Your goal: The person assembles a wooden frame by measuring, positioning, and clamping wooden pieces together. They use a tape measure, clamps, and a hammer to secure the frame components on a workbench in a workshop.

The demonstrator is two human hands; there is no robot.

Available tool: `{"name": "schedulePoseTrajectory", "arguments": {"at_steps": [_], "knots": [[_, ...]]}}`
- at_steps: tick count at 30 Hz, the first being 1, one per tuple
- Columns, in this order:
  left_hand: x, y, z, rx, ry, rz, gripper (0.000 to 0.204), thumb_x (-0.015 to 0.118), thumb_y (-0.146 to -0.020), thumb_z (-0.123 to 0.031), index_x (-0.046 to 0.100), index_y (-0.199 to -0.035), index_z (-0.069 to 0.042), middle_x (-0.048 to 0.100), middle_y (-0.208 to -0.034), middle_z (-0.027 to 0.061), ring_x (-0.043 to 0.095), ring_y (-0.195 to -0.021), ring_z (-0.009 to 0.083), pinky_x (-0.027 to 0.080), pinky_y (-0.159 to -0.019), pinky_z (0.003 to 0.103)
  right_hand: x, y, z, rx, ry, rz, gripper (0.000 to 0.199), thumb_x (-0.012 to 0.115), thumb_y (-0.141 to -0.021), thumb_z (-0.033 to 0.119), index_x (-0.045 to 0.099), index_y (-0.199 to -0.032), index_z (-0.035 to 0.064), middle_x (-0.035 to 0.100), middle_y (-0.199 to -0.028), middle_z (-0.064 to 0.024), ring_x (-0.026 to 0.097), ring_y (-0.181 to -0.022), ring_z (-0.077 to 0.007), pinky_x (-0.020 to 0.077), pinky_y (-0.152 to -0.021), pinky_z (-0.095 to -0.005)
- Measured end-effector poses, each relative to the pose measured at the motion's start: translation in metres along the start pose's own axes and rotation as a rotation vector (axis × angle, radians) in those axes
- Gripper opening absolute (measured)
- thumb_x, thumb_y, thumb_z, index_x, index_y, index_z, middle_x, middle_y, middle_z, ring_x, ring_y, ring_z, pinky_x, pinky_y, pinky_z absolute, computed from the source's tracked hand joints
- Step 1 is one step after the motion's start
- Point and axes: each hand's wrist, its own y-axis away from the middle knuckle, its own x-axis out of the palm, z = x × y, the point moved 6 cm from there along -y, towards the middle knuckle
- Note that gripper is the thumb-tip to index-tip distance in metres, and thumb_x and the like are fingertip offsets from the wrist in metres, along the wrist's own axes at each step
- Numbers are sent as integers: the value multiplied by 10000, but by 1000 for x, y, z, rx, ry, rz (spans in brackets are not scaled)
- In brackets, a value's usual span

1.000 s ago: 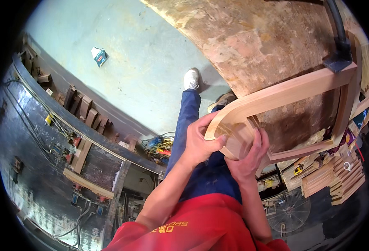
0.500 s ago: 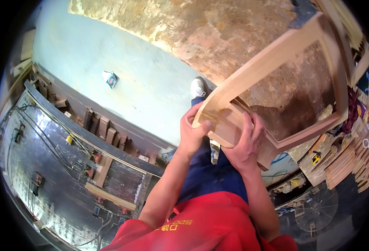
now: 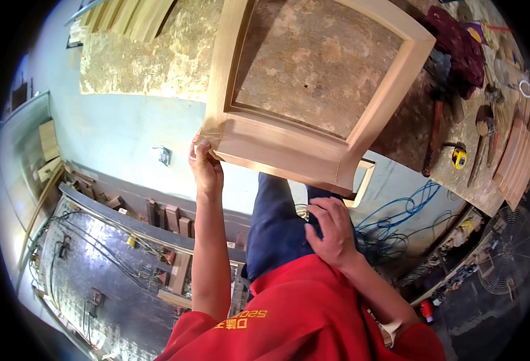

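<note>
A pale wooden frame (image 3: 283, 141) with a broad rail and a large opening lies on or over the worn worktable. My left hand (image 3: 206, 171) grips its near left corner, thumb on top and fingers curled around the edge. Thin lines cross the rail close to that thumb. My right hand (image 3: 332, 231) is off the frame, just in front of my waist, below the near rail. It holds nothing, and its thumb stands apart from the slightly bent fingers.
On the worktable (image 3: 150, 66) at right are a yellow tape measure (image 3: 459, 157), a hammer (image 3: 436, 129) and a dark red cloth (image 3: 454, 57). Blue hoses (image 3: 406, 207) coil on the floor near a round fan (image 3: 508, 249). A long dark machine (image 3: 114, 295) stands at lower left.
The wooden frame has turned and shifted left, its broad rail now facing me. My right hand has let go of it and drawn back toward my waist. My left hand still grips the corner.
</note>
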Motion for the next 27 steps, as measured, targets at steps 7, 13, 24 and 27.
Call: {"name": "schedulePoseTrajectory", "arguments": {"at_steps": [7, 13, 24, 27], "knots": [[-11, -7, 5, -2, -39, 103, 462, 571, -948, -231, 561, -1328, 31, 634, -1299, 133, 594, -1239, 242, 458, -1089, 372, -33, 58, -74, 259, -160, -141, 383, 723, -840, 69, 588, -1194, 14, 624, -1174, -173, 604, -1127, -349, 475, -1009, -400], [-34, -19, 23, 134, -59, 151, 363, 522, -1027, -237, 605, -1281, 10, 672, -1234, 109, 641, -1122, 215, 497, -1031, 355, -42, 41, -98, 313, -264, -308, 417, 720, -835, 34, 570, -1223, 9, 608, -1146, -145, 615, -1067, -297, 480, -980, -396], [-2, 6, 8, 43, 134, -26, 499, 725, -877, -97, 519, -1315, 26, 673, -1113, 120, 654, -989, 180, 519, -893, 305, -29, 7, -47, 158, -58, -150, 420, 694, -841, 21, 553, -1237, 7, 586, -1185, -172, 576, -1126, -346, 453, -1014, -429], [-4, 5, 7, -10, 77, -36, 547, 743, -873, -129, 487, -1335, 11, 663, -1070, 112, 636, -919, 157, 507, -814, 286, -20, -7, -33, 156, -49, -134, 429, 700, -841, 28, 553, -1243, 5, 583, -1199, -183, 572, -1135, -363, 456, -1016, -441]]}}
